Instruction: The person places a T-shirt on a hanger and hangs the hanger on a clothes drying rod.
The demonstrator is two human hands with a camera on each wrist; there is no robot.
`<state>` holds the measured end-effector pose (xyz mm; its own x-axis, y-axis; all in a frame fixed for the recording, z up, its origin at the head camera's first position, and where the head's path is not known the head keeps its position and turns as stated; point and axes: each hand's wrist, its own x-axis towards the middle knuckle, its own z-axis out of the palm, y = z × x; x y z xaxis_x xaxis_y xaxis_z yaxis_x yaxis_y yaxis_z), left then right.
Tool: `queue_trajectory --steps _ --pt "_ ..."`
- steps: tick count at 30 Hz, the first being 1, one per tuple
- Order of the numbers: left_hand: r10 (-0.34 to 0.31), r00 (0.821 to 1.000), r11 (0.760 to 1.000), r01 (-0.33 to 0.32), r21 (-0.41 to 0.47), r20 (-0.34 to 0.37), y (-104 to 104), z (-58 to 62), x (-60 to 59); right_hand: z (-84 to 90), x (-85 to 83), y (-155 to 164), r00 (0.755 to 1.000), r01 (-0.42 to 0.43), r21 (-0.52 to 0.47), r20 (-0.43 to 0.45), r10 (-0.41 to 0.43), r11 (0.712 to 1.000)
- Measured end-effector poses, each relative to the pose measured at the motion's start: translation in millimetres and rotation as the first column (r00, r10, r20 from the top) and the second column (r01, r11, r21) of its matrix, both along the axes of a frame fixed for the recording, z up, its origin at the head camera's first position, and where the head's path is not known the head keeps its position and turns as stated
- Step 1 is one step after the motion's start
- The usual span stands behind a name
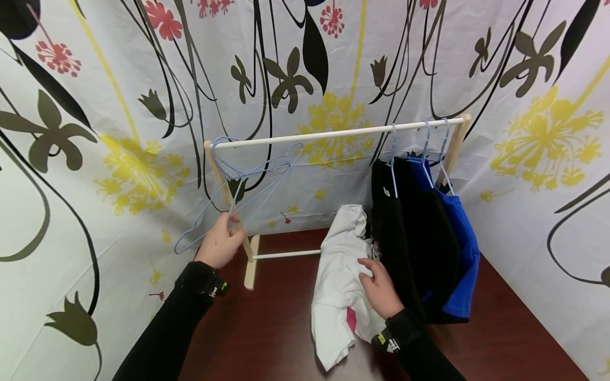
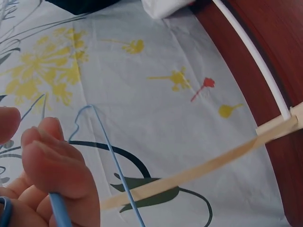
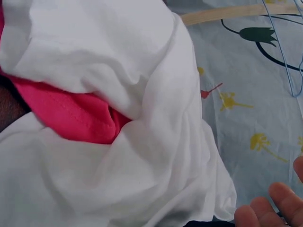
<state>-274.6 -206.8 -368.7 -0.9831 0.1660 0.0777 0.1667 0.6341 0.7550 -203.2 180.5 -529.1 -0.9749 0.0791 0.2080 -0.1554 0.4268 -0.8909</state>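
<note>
My left hand [image 1: 221, 242] grips the lower part of a light blue hanger [image 2: 59, 210], pinching it between thumb and fingers. A cluster of such hangers hangs at the left end of the rack's rail [image 1: 324, 135]. A crumpled white garment [image 1: 335, 280] lies on the table across the rack's lower bar; a pink part [image 3: 75, 113] shows among its folds. My right hand [image 1: 381, 290] is over the garment's right side, fingers loosely bent and holding nothing. Whether it touches the cloth, I cannot tell.
Black garments [image 1: 400, 238] and a blue one [image 1: 467, 259] hang on hangers at the rail's right end. The wooden rack's left foot [image 1: 251, 270] stands on the dark red table [image 1: 267, 317]. Flower-patterned fabric [image 1: 286, 190] encloses the back and sides.
</note>
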Motion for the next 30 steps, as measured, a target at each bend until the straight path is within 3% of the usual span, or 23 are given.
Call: queue_trajectory --steps 8,17,21,24,27,30 --pt "-0.029 0.999 0.991 0.027 0.134 0.013 9.1 -17.3 16.2 0.8 0.2 6.7 1.0 0.008 0.013 0.004 -0.008 1.0" --pt "-0.027 0.992 0.982 0.002 0.191 0.126 17.7 -60.1 36.4 -5.4 1.8 -1.4 1.0 0.008 -0.002 0.006 -0.008 1.0" --pt "-0.038 0.986 0.975 0.001 0.224 0.164 22.7 -76.9 39.9 -8.6 -2.6 -14.5 0.998 0.025 0.043 -0.062 -0.023 0.999" --pt "-0.039 0.984 0.978 0.003 0.207 0.173 26.7 -87.9 40.8 -8.8 -10.4 -27.6 0.996 -0.005 0.116 -0.092 0.016 0.993" --pt "-0.047 0.983 0.982 0.014 0.188 0.176 30.6 -96.6 41.2 -7.3 -24.3 -40.6 0.99 -0.077 0.252 -0.096 0.104 0.965" --pt "-0.058 0.984 0.985 0.028 0.171 0.171 35.1 -102.2 41.2 -4.0 -42.0 -52.5 0.977 -0.134 0.431 -0.093 0.192 0.892"
